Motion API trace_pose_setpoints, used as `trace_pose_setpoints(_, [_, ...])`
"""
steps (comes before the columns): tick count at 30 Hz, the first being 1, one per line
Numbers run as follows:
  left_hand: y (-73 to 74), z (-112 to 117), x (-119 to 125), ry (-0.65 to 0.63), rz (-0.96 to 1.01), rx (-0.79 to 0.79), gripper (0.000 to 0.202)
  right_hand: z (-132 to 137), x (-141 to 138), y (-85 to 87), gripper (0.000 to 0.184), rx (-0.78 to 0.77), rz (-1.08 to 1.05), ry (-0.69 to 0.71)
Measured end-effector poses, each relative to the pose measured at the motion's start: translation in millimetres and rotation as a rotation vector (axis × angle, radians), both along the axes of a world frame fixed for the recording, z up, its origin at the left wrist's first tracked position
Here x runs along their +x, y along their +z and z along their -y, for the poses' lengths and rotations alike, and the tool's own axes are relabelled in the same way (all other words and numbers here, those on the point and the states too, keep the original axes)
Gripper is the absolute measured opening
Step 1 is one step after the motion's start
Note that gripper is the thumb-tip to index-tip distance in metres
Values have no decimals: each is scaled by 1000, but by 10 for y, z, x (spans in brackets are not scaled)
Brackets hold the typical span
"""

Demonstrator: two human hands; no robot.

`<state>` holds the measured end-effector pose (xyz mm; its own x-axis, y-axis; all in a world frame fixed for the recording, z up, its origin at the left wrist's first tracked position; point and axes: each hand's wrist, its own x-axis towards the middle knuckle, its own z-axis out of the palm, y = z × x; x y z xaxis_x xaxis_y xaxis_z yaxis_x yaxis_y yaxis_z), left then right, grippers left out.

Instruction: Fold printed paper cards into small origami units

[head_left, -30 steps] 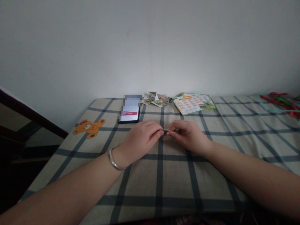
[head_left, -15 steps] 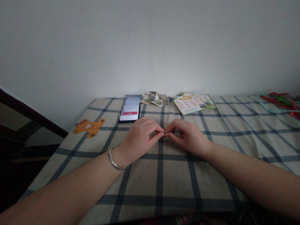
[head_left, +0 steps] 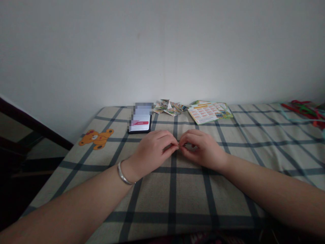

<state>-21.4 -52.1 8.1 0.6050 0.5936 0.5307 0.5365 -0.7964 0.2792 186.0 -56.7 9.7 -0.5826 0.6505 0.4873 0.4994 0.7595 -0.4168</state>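
Observation:
My left hand point(head_left: 154, 149), with a silver bangle point(head_left: 123, 173) on its wrist, has thumb and fingertips pinched together above the checked tablecloth point(head_left: 152, 200). Facing it, my right hand point(head_left: 203, 147) is pinched too, and the fingertips of both meet near the middle. Something small sits between them, almost wholly covered by the fingers; its kind does not show. A phone point(head_left: 140, 118) with a lit screen lies just beyond my left hand. Behind my hands is a heap of folded printed paper pieces point(head_left: 170, 107), some with pointed corners.
Printed cards or leaflets point(head_left: 205, 113) overlap at the back, right of the heap. An orange teddy bear figure point(head_left: 95, 138) is at the left. Red and green strips point(head_left: 304, 110) lie at the far right. A pale wall point(head_left: 162, 51) borders the table's back.
My fingertips have shifted slightly and closed in further, so less of the small thing shows between them. The phone, papers and bear figure have stayed in place.

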Motion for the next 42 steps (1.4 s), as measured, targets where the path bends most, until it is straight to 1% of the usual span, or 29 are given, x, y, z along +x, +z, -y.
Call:
trace_pose_setpoints(8, [41,30,17,-23,-1,-51,8,30,-15,33,5,7,57,-9])
trace_pose_setpoints(13, [24,29,18,-34,30,-72,7,35,-22,34,7,22,59,-10])
trace_pose_setpoints(20, [19,22,33,-52,69,-68,9,14,-18,15,5,16,37,29])
trace_pose_setpoints(29, [1,24,23,-53,95,-126,11,-9,-32,15,9,4,-39,80])
trace_pose_setpoints(36, [-6,-10,13,-47,112,-111,14,-28,-8,1,14,-9,-133,120])
trace_pose_setpoints(42, [-29,-8,0,-41,90,-151,15,-19,7,5,17,-55,-135,117])
